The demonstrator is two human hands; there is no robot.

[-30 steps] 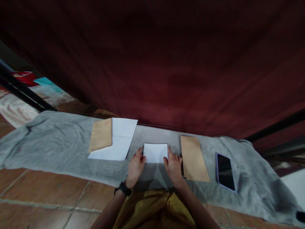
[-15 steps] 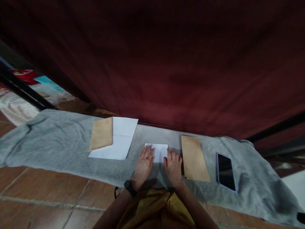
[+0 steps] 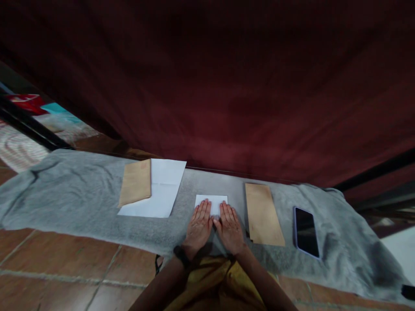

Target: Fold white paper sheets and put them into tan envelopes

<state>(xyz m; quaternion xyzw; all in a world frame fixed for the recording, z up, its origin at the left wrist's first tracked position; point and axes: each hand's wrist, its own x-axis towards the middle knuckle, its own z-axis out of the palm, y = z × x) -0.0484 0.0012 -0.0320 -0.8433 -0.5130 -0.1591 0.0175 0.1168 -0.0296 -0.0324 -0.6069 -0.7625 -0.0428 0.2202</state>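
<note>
A small piece of white paper, apparently folded, lies on the grey cloth straight in front of me. My left hand rests flat over its left part, fingers stretched forward. Over the right part, my right hand lies flat in the same way. The thumbs nearly meet at the near edge, which the hands partly hide. Right of my right hand is a stack of brown envelopes. To the left, another brown envelope overlaps larger white sheets.
A phone lies on the cloth at the right. Behind the cloth hangs a dark red curtain. Tiled floor runs along the near side. Dark bars stand at the far left, with red and turquoise items beyond.
My hands have moved closer together and slightly toward me on the small paper. Fingers are straighter and flatter, and the thumbs now almost touch. The envelopes, sheets and phone stay put.
</note>
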